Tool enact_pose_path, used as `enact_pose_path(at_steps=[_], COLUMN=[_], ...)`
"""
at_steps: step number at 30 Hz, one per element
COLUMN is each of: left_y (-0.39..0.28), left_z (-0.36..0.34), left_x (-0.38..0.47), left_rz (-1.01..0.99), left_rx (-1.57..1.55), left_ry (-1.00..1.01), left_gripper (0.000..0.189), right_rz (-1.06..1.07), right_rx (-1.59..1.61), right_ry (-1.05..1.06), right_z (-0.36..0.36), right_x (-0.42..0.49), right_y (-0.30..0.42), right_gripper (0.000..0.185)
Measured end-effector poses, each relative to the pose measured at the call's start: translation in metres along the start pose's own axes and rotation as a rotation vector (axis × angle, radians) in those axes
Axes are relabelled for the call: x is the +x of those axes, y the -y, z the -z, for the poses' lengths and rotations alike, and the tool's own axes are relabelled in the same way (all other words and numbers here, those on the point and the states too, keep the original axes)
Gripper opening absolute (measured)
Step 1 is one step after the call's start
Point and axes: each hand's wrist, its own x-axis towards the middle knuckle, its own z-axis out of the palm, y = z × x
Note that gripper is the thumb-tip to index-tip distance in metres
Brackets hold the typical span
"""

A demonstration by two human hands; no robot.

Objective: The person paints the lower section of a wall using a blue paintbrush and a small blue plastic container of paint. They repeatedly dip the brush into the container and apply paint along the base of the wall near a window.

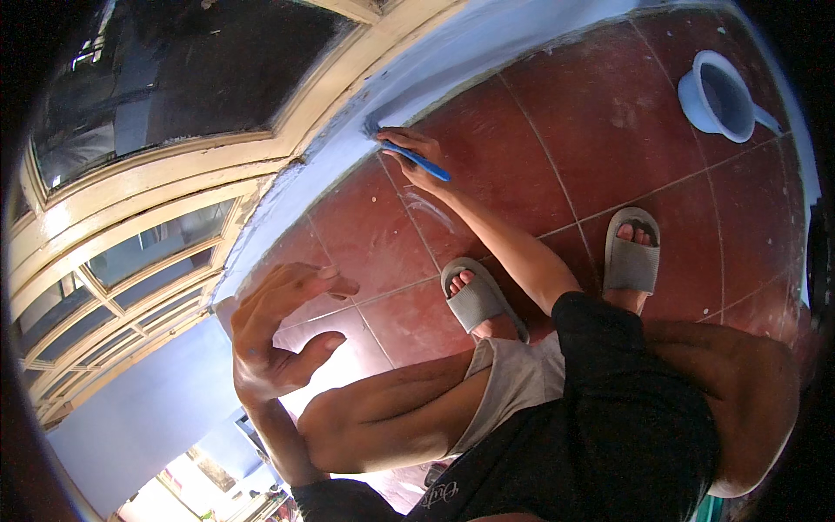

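Note:
My right hand [424, 153] grips the blue handle of a brush [427, 166]. Its head meets the low light-blue wall [430, 98], just above where the wall joins the floor, and my fingers partly cover it. A darker patch shows on the wall at the brush's tip. My left hand [280, 326] is raised near my left knee, holding nothing, with its fingers curled and the thumb apart from them. The left forearm lies by the knee.
A pale-blue plastic dipper [716, 96] with a handle stands on the red tiled floor [548, 150]. Cream-framed glass windows [196, 156] rise above the wall. My feet wear grey slide sandals [484, 301]. A whitish smear [430, 212] marks the tiles near my right hand.

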Motion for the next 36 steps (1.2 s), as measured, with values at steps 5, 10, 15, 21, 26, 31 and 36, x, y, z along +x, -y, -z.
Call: enact_pose_path(at_steps=[5, 10, 15, 21, 26, 31, 36], left_y=[0.002, 0.003, 0.003, -0.001, -0.011, -0.009, -0.003], left_z=[0.002, 0.002, 0.002, 0.005, 0.003, 0.002, 0.001], left_x=[-0.002, -0.005, -0.018, -0.028, -0.027, -0.020, -0.007], left_rz=[0.019, 0.046, 0.101, 0.123, 0.117, 0.105, 0.106], left_rx=[0.065, 0.045, 0.038, 0.045, 0.038, 0.051, 0.053], left_ry=[0.016, 0.009, 0.020, -0.007, -0.005, 0.010, 0.004], left_gripper=[0.048, 0.048, 0.049, 0.050, 0.050, 0.051, 0.051], right_rz=[0.214, 0.227, 0.380, 0.405, 0.237, 0.019, 0.025], right_rx=[-0.169, -0.292, -0.413, -0.483, -0.564, -0.301, -0.129], right_ry=[-0.077, -0.185, -0.320, -0.618, -0.481, -0.201, 0.132], right_z=[0.062, 0.166, 0.234, 0.263, 0.164, 0.052, 0.069], right_x=[0.039, 0.095, 0.130, 0.137, 0.084, 0.026, 0.023], right_y=[-0.015, -0.009, -0.005, -0.005, -0.005, 0.005, 0.019], right_gripper=[0.023, 0.015, 0.024, 0.026, 0.028, 0.024, 0.032])
